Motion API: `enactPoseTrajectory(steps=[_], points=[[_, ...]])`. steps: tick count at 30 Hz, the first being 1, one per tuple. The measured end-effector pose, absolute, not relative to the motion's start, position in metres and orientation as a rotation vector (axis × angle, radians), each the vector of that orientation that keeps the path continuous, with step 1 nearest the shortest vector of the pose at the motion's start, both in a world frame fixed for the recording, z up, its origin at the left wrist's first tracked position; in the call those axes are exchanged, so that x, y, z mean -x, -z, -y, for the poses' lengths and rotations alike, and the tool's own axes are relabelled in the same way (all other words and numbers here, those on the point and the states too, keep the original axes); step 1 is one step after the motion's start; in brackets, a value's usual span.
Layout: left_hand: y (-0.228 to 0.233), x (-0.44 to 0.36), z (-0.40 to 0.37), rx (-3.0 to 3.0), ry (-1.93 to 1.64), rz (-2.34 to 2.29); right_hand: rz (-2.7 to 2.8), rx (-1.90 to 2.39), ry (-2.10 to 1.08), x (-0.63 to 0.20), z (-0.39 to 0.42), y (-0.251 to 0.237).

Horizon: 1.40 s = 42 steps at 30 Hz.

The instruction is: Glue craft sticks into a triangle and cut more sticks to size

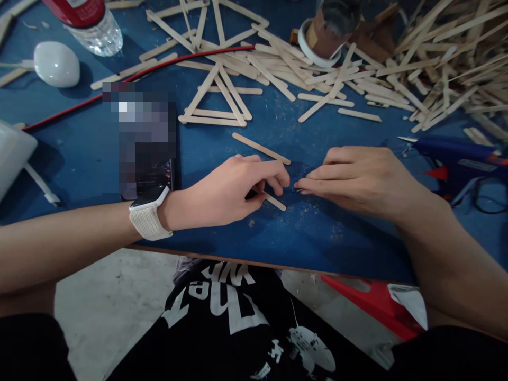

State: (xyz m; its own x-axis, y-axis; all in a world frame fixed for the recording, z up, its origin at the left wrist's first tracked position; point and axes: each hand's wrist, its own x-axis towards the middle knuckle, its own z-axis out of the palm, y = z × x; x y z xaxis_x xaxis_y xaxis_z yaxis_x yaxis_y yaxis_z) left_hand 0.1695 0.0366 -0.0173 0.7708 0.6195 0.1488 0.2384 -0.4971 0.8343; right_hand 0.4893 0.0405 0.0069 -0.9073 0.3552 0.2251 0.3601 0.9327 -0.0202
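Note:
My left hand (242,185), with a white-banded watch (151,217) on its wrist, is low over the blue table with its fingers curled. From under those fingers sticks out the end of a wooden craft stick (275,201); the rest is hidden by the hand. To the right, my right hand (357,177) has its fingertips pinched together around a small thin dark item, too little of which shows to name. A small gap separates the two hands. Another craft stick (262,148) lies just beyond my left hand.
Craft-stick triangles (216,98) lie farther back. A big heap of loose sticks (432,69) fills the back right. At right rests a blue glue gun (460,156); at left are a phone (151,143), a white charger (56,64), a bottle (97,32) and a red cable (71,110).

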Motion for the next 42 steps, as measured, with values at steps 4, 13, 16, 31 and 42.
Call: enactPoseTrajectory(steps=[4,13,16,31,42], points=[[0.017,-0.170,-0.037,-2.104,-0.561,-0.635,2.891,0.545,-0.102,-0.494,-0.043,-0.001],[0.019,-0.171,-0.035,-2.130,-0.591,-0.643,2.909,0.582,-0.066,-0.497,-0.038,0.006],[0.019,-0.171,-0.035,-2.131,-0.600,-0.653,2.901,0.591,-0.052,-0.496,-0.037,0.009],[0.019,-0.170,-0.036,-2.101,-0.583,-0.661,2.839,0.499,0.084,-0.485,-0.035,0.015],[0.020,-0.170,-0.038,-2.120,-0.584,-0.633,2.913,0.573,0.028,-0.477,-0.034,0.010]])
